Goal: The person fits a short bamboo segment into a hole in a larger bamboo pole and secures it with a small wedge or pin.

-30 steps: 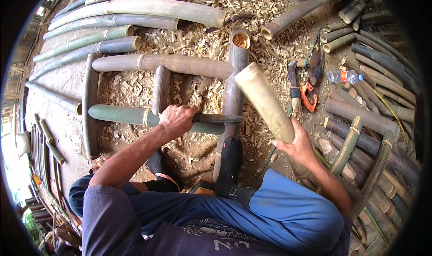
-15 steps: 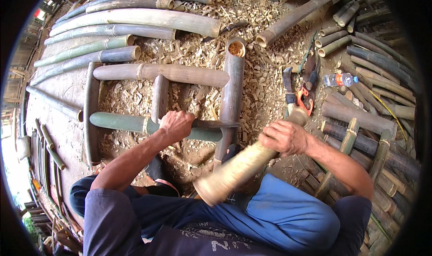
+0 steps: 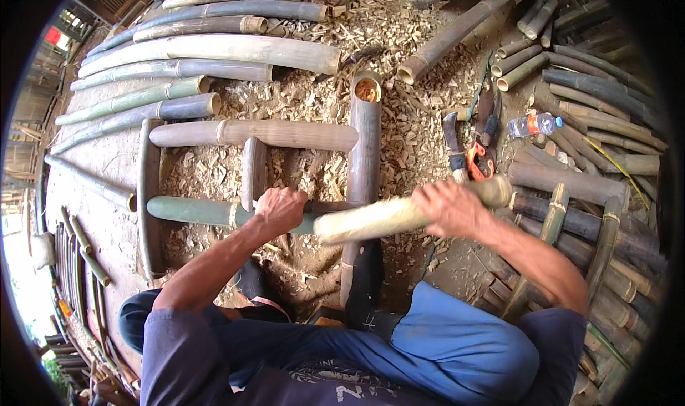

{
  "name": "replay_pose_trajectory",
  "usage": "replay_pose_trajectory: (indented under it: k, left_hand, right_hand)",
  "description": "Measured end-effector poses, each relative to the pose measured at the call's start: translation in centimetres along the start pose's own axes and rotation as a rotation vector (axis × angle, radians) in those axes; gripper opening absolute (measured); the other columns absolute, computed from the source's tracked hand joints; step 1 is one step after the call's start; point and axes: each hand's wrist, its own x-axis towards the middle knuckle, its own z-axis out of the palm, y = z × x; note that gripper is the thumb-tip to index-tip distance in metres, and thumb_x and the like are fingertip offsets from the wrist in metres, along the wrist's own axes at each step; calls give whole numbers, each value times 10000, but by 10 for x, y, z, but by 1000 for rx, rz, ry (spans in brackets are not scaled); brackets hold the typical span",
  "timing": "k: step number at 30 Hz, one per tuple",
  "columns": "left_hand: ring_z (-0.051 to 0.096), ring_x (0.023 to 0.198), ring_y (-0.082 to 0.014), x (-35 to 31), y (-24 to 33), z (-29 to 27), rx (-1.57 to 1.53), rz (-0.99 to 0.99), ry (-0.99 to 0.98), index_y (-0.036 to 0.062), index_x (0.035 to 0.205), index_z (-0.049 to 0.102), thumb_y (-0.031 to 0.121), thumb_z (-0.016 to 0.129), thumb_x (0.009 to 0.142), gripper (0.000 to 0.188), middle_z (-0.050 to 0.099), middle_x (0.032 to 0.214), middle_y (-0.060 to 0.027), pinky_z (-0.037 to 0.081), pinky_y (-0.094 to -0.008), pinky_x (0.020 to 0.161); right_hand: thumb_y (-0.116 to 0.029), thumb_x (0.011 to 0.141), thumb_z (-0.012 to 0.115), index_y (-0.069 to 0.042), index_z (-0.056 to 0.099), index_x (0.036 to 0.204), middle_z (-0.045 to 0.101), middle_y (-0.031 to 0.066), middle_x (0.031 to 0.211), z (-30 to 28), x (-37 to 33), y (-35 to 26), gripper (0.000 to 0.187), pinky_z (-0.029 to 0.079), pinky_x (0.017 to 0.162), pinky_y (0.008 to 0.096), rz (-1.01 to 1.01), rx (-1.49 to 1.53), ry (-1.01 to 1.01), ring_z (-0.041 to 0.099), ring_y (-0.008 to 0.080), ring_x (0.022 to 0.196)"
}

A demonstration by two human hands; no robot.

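My left hand (image 3: pixel 280 211) is closed round the handle of a knife (image 3: pixel 332 207), whose dark blade points right, over the end of a green bamboo pole (image 3: pixel 193 210). In my right hand (image 3: pixel 451 209) I grip a thick pale bamboo club (image 3: pixel 371 219). Its free end reaches left over the blade and hides the blade's tip. The green pole belongs to a bamboo frame, together with an upper brown pole (image 3: pixel 285 134), a short crosspiece (image 3: pixel 252 174), a left piece (image 3: pixel 148 192) and a thick right post (image 3: pixel 364 149) with a hollow open top.
Several bamboo poles (image 3: pixel 214 49) lie at the far left. Wood chips (image 3: pixel 421 131) cover the ground. A curved blade tool (image 3: pixel 452 138), an orange-handled tool (image 3: pixel 479 158) and a water bottle (image 3: pixel 534 125) lie to the right, beside stacked bamboo (image 3: pixel 592 185). My foot (image 3: pixel 366 277) rests by the post.
My right hand has swung the club from a low slant near my lap up to nearly level, its free end now over the blade. My left hand stays on the knife.
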Motion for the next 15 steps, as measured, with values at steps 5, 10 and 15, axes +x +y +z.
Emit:
replay_pose_trajectory:
  k: [5, 10, 15]
  left_hand:
    - [761, 760, -353, -1, 20, -6, -33, -27, -92, 31, 958, 710, 98, 574, 920, 156, 750, 855, -227, 596, -482, 685]
    - [759, 778, -379, -9, 8, 4, -16, -53, -57, 38, 954, 692, 96, 588, 889, 136, 742, 845, -241, 594, -498, 693]
    - [770, 832, -368, 2, 17, 1, -11, -36, -98, 48, 972, 699, 119, 583, 916, 147, 754, 868, -231, 601, -499, 731]
  right_hand:
    - [-259, 613, 912, -49, 622, 1143, 653, 76, 961, 26, -12, -6, 639, 587, 712, 356, -400, 102, 464, 684, 228, 862]
    - [-359, 779, 873, 33, 562, 1200, 674, 187, 1022, -1, -3, -22, 654, 648, 739, 392, 37, 59, -182, 714, 282, 908]
    - [-264, 804, 829, -57, 615, 1164, 668, 76, 1009, 26, -19, 9, 467, 622, 794, 355, -182, 149, 143, 691, 224, 936]
